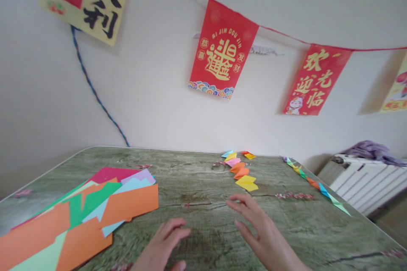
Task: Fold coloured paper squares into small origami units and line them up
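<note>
Low in the head view, my left hand [165, 241] hovers over the wood-patterned table [203, 203], fingers apart and nothing in them. My right hand [254, 228] is also open and holds nothing. Just beyond its fingertips lies a yellow folded paper piece [247, 183], the nearest in a row of small folded papers in orange, pink, yellow and blue. To the left of my left hand spreads a pile of coloured paper sheets, with an orange sheet [130, 204] on top and green, pale blue and magenta ones partly covered.
Along the table's right edge runs another line of folded papers [313, 183]. A white radiator [359, 178] with a purple cloth [372, 151] stands beyond that edge. Red banners [224, 51] hang on the wall behind, and a blue twisted cord [95, 93] runs down to the table.
</note>
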Motion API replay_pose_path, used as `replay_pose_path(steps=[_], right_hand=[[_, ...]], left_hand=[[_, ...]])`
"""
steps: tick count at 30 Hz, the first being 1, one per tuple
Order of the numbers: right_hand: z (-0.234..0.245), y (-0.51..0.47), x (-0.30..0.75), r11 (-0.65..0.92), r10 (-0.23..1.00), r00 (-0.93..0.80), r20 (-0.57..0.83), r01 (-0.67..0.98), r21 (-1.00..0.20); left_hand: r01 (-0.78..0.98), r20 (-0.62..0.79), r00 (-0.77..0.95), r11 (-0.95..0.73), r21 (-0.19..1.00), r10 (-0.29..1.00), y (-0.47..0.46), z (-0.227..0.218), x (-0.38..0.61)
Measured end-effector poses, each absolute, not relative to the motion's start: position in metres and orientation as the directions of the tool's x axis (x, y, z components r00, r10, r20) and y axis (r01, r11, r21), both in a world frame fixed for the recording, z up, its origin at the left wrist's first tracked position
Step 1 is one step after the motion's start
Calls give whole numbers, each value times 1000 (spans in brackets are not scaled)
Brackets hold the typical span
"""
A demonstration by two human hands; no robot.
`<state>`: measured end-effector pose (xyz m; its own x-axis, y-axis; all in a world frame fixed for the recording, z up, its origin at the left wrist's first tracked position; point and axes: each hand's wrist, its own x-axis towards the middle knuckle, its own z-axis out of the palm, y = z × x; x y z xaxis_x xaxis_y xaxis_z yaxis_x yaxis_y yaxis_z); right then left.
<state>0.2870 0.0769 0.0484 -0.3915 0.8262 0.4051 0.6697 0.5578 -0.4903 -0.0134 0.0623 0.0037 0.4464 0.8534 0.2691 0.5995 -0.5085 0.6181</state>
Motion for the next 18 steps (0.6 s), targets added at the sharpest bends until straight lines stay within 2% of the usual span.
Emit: replay_pose_path(steps=[4,8,12,18], right_hand=[[24,59,295,474,875,-399,274,593,-651],[-2,64,295,325,937,-294,189,535,-780],[-5,71,288,233,966,-222,131,538,-810],[0,71,287,219,969,-216,122,513,-830]], left_hand=[[845,339,273,-393,363,900,87,12,-85],[937,331,233,-302,174,914,108,10,-146],[946,211,288,-311,86,934,115,-3,-165],[942,222,309,-330,62,925,128,-16,-168]])
